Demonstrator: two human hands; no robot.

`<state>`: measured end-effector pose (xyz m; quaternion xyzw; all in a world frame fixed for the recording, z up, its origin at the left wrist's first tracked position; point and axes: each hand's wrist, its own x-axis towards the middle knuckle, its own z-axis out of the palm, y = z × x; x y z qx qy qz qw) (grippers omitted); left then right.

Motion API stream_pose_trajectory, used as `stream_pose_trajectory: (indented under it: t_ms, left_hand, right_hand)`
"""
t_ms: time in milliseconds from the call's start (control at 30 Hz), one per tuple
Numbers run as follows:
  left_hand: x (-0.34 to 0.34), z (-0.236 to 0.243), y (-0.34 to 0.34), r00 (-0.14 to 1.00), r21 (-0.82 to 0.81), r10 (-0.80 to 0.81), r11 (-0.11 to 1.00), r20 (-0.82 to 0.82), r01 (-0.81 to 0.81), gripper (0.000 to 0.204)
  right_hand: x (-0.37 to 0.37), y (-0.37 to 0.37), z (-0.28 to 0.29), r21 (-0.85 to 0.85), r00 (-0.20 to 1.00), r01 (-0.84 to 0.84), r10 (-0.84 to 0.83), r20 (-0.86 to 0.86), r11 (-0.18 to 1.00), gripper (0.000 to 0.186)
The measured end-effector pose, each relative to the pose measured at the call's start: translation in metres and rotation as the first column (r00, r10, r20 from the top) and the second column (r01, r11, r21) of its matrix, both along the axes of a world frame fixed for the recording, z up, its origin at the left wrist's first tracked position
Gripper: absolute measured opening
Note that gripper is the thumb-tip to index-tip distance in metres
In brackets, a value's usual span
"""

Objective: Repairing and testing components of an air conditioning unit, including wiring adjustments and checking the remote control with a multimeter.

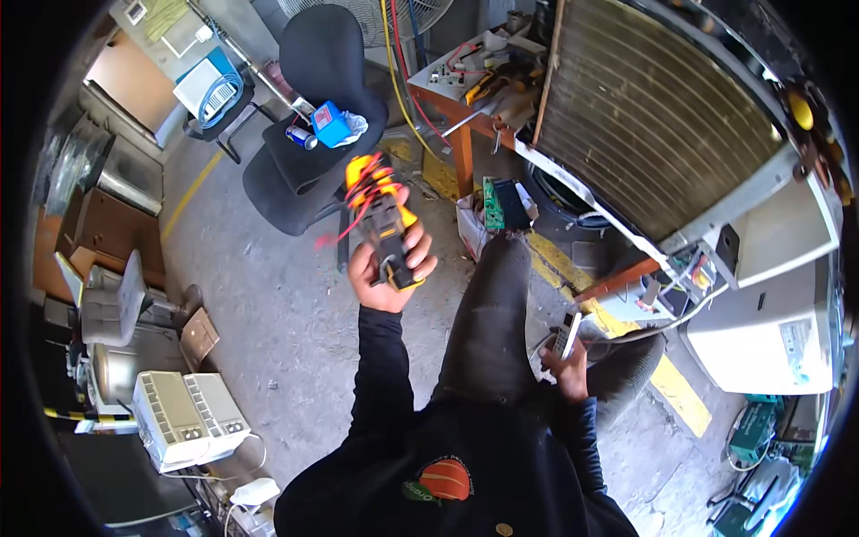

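Observation:
My left hand (380, 285) is raised in front of me, its fingers wrapped round a yellow and black clamp meter (386, 231). Red test leads (362, 190) are wound about the meter's far end, and a loose piece hangs off to the left. Low beside my right knee, my right hand (570, 371) grips a slim white remote control (565, 335) with buttons on its face. Part of the remote is hidden by my fingers.
A black office chair (315, 98) ahead carries a blue box (331, 123) and a drink can (301, 137). At right leans a large finned coil (653, 116) near a wooden table (461, 134). A green circuit board (492, 204) stands by my knee; white air conditioner units (170, 407) lie left.

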<state>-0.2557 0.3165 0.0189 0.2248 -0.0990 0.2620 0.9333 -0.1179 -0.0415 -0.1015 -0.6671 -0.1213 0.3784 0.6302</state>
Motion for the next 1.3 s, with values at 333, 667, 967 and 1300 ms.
stream_pose_trajectory:
  t_ms: [333,667,967,1300]
  left_hand:
    - [-0.007,0.001,-0.037,0.65,0.629,0.446,0.775,-0.615,0.063,0.05]
    - [0.025,-0.025,-0.099,0.787,-0.445,-0.461,0.652,0.411,0.614,0.071]
    - [0.046,-0.034,-0.123,0.844,-0.365,-0.518,0.82,-0.141,0.442,0.066]
    - [0.03,-0.064,-0.1,0.817,0.734,0.328,0.66,-0.473,0.16,0.061]
  right_hand:
    - [-0.001,-0.003,0.017,0.115,0.999,0.023,-0.02,-0.03,0.993,0.054]
    - [-0.005,0.007,0.019,0.183,0.99,0.08,-0.056,-0.131,0.98,0.051]
    - [0.004,-0.006,0.002,0.131,0.985,0.143,-0.128,-0.113,0.981,0.05]
    - [0.011,-0.002,0.008,0.114,0.981,0.156,-0.14,-0.136,0.981,0.043]
